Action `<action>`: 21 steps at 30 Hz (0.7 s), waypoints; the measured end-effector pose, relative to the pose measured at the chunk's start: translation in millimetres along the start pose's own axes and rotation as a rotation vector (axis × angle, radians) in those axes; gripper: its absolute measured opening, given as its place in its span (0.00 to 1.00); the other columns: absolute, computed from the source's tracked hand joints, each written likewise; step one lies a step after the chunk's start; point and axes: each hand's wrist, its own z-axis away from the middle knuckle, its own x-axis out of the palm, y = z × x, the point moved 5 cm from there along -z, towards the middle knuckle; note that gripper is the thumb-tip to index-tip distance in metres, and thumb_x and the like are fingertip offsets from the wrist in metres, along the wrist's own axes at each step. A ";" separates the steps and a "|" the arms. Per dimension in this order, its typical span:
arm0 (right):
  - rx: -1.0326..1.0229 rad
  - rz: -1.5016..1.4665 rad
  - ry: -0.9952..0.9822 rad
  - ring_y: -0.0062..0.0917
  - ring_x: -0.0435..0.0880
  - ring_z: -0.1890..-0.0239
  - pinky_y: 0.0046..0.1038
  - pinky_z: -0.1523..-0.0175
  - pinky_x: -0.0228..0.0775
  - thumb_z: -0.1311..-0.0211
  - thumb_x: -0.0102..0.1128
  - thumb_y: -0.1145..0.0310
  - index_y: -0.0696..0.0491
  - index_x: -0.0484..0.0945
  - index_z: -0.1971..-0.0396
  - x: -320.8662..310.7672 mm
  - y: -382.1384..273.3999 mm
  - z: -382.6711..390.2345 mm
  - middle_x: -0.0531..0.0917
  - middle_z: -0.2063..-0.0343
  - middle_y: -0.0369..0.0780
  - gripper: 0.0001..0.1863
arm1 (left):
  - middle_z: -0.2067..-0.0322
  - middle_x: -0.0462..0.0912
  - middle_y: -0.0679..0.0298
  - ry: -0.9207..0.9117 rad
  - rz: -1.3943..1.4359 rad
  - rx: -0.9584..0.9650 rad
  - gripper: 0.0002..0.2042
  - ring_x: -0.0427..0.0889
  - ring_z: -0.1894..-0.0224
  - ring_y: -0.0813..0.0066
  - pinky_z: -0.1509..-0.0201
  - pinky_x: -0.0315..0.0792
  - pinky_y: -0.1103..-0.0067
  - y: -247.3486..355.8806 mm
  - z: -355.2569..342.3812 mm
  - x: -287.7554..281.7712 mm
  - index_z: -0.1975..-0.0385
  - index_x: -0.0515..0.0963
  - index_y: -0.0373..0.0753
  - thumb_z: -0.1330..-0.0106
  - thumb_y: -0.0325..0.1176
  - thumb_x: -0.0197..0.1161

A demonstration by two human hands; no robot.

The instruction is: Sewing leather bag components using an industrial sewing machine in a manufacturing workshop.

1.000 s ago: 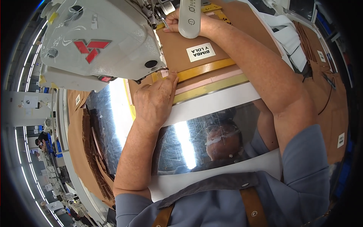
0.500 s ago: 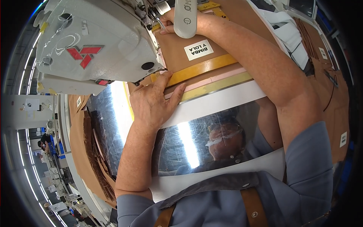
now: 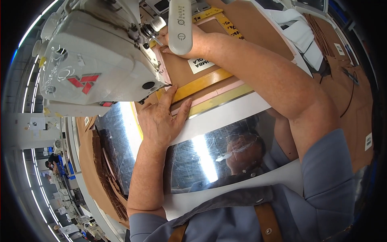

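A: Which step was in hand?

B: My reading is that the brown panel point(image 3: 173, 67) was being lined up at the sewing machine point(image 3: 96, 60). The panel lay in the upper middle of the frame, just right of the machine's head, with a white label point(image 3: 199, 65) on it and a yellow template strip point(image 3: 205, 83) across its near part.

A: And the left hand point(image 3: 155, 125)?

B: Left of centre, palm down, fingers spread and thumb well apart from the index finger. Its grip was released: it pinched nothing and rested on the layered work. The index fingertip lay just beside the dark tip at the lower right corner of the machine's head.

A: What about the right hand point(image 3: 197, 42)?

B: It reached in at the top of the frame, partly hidden behind a pale, rounded device point(image 3: 180, 36). The fingertips showed near the panel's far left edge, close to some metal parts. I couldn't tell whether that grip was clenched on anything.

A: What did the next move call for, in your judgement?

B: Steady, flat guiding from both sides, so that the panel and strip wouldn't skew against each other. The left index finger would have needed to keep clear of that dark tip.

A: Was there room to slide the work?

B: The shiny surface point(image 3: 181, 161) stretched below it in the middle of the frame, so probably yes, towards the wearer.
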 end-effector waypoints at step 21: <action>0.321 -0.236 -0.141 0.38 0.84 0.45 0.37 0.41 0.76 0.34 0.61 0.54 0.50 0.84 0.49 2.5 13.2 -3.3 0.87 0.50 0.44 0.20 | 0.68 0.84 0.61 -0.246 0.355 0.078 0.25 0.80 0.64 0.80 0.56 0.74 0.79 -46.9 3.4 -11.5 0.39 0.80 0.37 0.36 0.36 0.71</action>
